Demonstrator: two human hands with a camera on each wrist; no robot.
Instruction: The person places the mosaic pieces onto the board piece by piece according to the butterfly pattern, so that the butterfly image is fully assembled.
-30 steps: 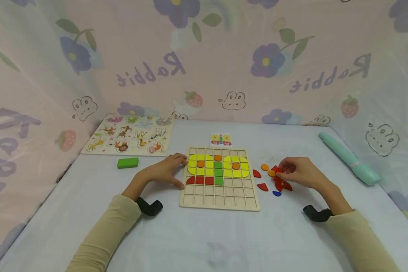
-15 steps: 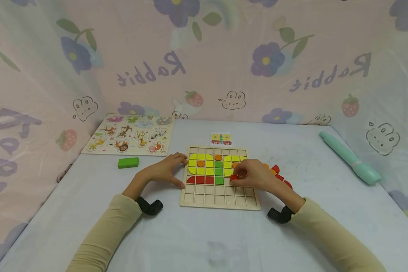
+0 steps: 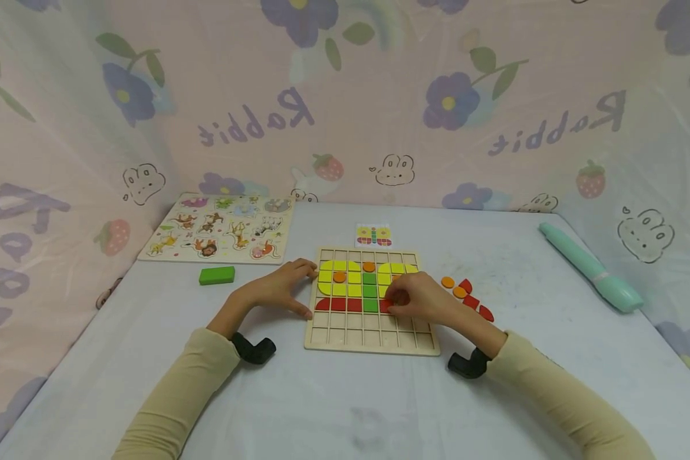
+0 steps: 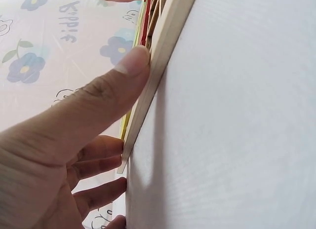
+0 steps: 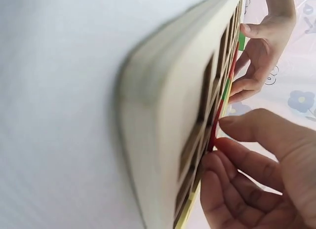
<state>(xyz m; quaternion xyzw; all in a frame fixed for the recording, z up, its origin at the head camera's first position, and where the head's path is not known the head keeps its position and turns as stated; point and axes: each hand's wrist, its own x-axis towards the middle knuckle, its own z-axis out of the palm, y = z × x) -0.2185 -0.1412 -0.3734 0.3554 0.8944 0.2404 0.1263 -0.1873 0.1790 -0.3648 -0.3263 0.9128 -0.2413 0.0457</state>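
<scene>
A wooden grid board [image 3: 374,351] lies mid-table, part filled with yellow, orange, green and red tiles. My left hand [image 3: 278,289] rests against its left side; in the left wrist view the thumb [image 4: 113,86] presses on the rim and the fingers lie fairly straight along the edge. Over the board's right half, my right hand [image 3: 425,297] pinches a red tile [image 3: 384,306] between thumb and index finger, in the cell just right of the green column [image 3: 369,292]. The right wrist view has the thumb [image 5: 247,126] right at the red. Part of the right yellow group is hidden behind this hand.
Two orange discs [image 3: 448,282] and several loose red pieces [image 3: 485,313] lie right of the board. A pattern card [image 3: 373,236] is behind it. At left are a green block [image 3: 216,275] and an animal puzzle [image 3: 221,236]; a mint-green tapered object [image 3: 592,268] lies far right.
My right hand has moved left from the loose pieces onto the board with a red tile, then slightly further left and down into the cell beside the green column. The left hand stays still.
</scene>
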